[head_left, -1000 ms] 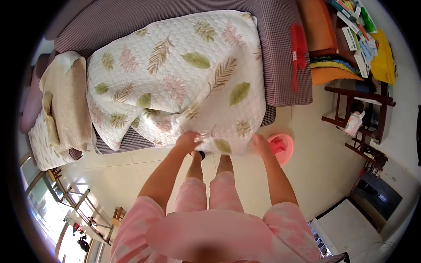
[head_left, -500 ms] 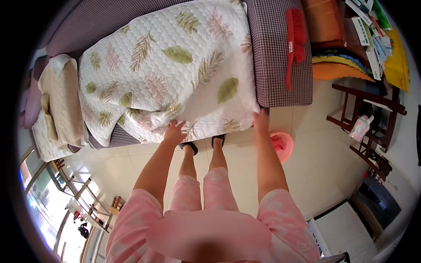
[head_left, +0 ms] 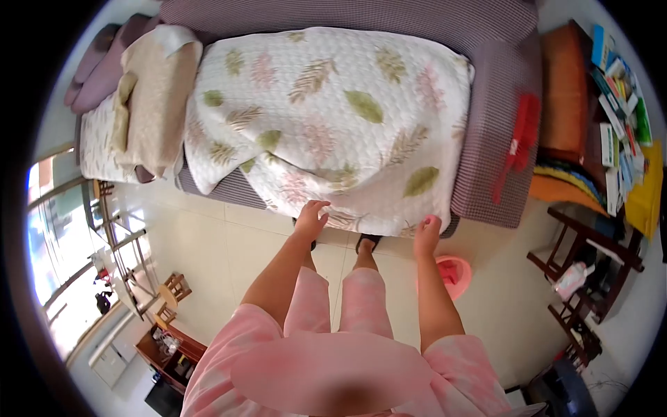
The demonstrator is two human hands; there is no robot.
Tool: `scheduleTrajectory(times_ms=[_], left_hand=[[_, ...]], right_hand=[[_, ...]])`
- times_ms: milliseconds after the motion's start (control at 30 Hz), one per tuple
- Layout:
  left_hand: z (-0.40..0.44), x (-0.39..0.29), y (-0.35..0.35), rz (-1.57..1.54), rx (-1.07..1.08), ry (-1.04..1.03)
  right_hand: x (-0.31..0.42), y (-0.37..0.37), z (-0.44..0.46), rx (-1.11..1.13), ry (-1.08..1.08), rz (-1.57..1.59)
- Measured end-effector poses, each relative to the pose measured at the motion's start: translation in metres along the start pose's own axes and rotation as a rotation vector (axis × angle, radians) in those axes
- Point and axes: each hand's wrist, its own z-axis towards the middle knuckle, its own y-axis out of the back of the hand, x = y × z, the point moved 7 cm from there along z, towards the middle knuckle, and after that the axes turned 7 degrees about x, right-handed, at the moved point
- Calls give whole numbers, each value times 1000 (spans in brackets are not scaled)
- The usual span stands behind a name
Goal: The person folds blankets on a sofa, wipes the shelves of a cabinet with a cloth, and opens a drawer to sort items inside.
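White leaf-printed quilt [head_left: 313,104], puckered — left hand [head_left: 312,219] unclasped at its edge, right hand [head_left: 426,238] curled there — grip unclear

Both arms stretch toward the far side, well apart. The left arm [head_left: 283,267] slants rightward, the left grip [head_left: 310,219] loosely spread; the right arm [head_left: 439,299] leans slightly left, the right grip [head_left: 427,236] with fingers curled.
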Motion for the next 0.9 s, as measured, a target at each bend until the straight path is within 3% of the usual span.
scheduleTrajectory(times_ms=[133, 233, 367, 467, 600, 700, 867, 900], left_hand=[[-22, 71, 66, 31, -309, 80], [-40, 143, 112, 64, -404, 233], [-58, 235, 161, 62, -413, 348], [-68, 272, 202, 11, -376, 357], [-63, 289, 237, 116, -202, 296], [-51, 284, 247, 153, -30, 186], [-13, 296, 270, 144, -12, 124], [-7, 297, 280, 224, -105, 109]], right_hand=[[102, -62, -20, 228, 204, 65], [190, -118, -43, 374, 398, 61], [288, -196, -82, 461, 606, 53], [338, -258, -106, 504, 617, -8], [374, -345, -115, 459, 603, -302], [384, -371, -106, 377, 470, -473], [362, -396, -84, 339, 438, -614], [353, -398, -77, 348, 413, -571]])
